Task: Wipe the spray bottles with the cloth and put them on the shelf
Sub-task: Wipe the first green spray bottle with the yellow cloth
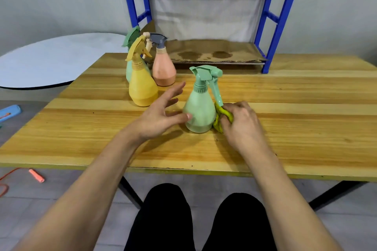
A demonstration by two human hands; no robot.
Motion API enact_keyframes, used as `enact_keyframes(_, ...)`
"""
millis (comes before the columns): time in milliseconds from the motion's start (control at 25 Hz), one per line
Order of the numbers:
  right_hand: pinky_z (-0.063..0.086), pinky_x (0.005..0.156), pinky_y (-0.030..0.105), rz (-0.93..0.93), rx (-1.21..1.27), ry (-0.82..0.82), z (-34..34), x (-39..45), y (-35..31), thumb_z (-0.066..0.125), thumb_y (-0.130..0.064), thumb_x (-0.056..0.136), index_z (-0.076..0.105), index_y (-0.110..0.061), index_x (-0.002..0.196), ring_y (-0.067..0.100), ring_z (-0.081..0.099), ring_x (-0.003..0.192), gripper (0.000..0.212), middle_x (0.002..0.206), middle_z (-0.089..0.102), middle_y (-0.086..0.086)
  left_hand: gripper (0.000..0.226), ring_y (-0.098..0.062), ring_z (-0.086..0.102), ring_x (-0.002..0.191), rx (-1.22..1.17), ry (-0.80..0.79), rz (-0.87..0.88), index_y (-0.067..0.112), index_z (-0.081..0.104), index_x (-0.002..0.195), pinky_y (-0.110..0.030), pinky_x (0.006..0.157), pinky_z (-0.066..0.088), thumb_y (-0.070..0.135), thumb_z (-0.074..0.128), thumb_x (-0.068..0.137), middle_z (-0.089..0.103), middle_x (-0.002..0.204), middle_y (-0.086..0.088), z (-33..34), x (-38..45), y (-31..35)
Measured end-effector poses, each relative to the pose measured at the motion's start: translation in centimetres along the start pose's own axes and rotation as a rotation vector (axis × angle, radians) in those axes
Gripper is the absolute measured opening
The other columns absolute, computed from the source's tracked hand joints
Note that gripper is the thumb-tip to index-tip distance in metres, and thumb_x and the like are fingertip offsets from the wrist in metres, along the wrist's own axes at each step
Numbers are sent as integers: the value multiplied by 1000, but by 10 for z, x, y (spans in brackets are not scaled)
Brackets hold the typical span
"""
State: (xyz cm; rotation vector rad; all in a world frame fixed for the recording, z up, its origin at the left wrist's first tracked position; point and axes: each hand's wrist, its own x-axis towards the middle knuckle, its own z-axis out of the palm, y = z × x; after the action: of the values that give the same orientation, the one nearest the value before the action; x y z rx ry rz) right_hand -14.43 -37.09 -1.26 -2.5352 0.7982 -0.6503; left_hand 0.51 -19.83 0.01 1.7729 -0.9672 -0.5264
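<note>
A light green spray bottle [201, 106] stands upright on the wooden table [295, 112], near its middle. My right hand [242, 122] grips a bunched yellow-green cloth [220, 117] against the bottle's right side. My left hand [161, 114] is spread open on the bottle's left, its thumb tip touching the bottle's body. Behind, to the left, stand a yellow bottle [142, 85], a pink bottle with a grey head [163, 69] and another green bottle [130, 47], mostly hidden by the yellow one. The blue shelf [274, 47] stands at the back of the table.
The shelf's lowest level holds stained brown cardboard [212, 52]. A round white tabletop [53, 59] lies to the left. On the floor at left are a blue object [9, 111], an orange marker [36, 175] and an orange cable [6, 181].
</note>
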Motion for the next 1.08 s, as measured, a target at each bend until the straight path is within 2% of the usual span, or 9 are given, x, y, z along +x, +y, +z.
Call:
enact_keyframes(80, 39, 106, 38, -12, -33, -61, -2, 10, -4, 58, -22, 93, 63, -21, 131, 30, 55, 116, 38, 127, 54, 8, 84, -6, 42, 144, -8, -121, 19, 36, 34, 156, -22, 109, 47, 17, 79, 88, 41, 160, 13, -4, 6, 1)
enact_keyframes(160, 38, 107, 39, 2, -54, -119, -6, 16, -8, 56, -23, 95, 61, -21, 134, 30, 53, 118, 39, 130, 52, 9, 82, -7, 49, 139, 34, -85, 55, 28, 38, 156, -24, 106, 51, 19, 81, 87, 47, 154, 10, 8, 10, 0)
enact_keyframes(240, 39, 108, 42, 22, -69, -147, -11, 14, -13, 55, -25, 97, 58, -20, 136, 31, 52, 119, 40, 130, 52, 10, 80, -5, 53, 130, 110, 67, 88, 27, 40, 154, -26, 102, 54, 28, 82, 85, 50, 149, 7, 23, 11, -3)
enact_keyframes(360, 36, 106, 43, 31, -102, -116, -11, -3, -22, 53, -26, 97, 59, -15, 134, 33, 49, 118, 39, 127, 53, 14, 80, -15, 55, 124, 267, 313, 115, 29, 43, 149, -42, 102, 55, 44, 83, 81, 52, 141, 1, 41, 11, -10)
enact_keyframes(560, 42, 96, 43, -11, -139, -75, 3, -31, -31, 56, -30, 91, 63, -18, 125, 34, 49, 108, 37, 120, 51, 10, 78, -27, 59, 114, 351, 512, -7, 32, 46, 141, -48, 93, 54, 53, 84, 76, 50, 123, 0, 65, 16, 6)
enact_keyframes(720, 41, 100, 39, -5, 8, -108, -9, -28, -19, 58, -28, 90, 63, -27, 128, 31, 51, 110, 38, 118, 55, 8, 76, -20, 59, 115, 327, 510, -1, 35, 46, 138, -44, 94, 56, 55, 84, 75, 52, 128, 0, 59, 14, 5)
enact_keyframes(800, 44, 98, 38, 14, 50, -45, -19, -30, -8, 62, -26, 89, 62, -32, 126, 30, 52, 109, 38, 115, 58, 7, 73, -18, 63, 112, 283, 445, 17, 37, 46, 139, -40, 94, 58, 54, 81, 78, 52, 130, 1, 49, 11, 0)
enact_keyframes(920, 47, 89, 42, 64, -45, 112, -33, -29, 20, 65, -22, 86, 62, -33, 122, 31, 53, 100, 38, 111, 60, 6, 78, -17, 65, 113, 250, 347, 36, 32, 44, 148, -30, 96, 57, 43, 83, 81, 54, 138, 1, 40, 7, -7)
enact_keyframes(1080, 49, 91, 45, 128, -123, 183, -44, -16, 55, 66, -25, 85, 67, -31, 121, 30, 55, 100, 36, 116, 61, 6, 82, -14, 61, 118, 278, 342, 33, 32, 40, 150, -36, 100, 56, 44, 82, 81, 53, 145, 3, 50, 20, -7)
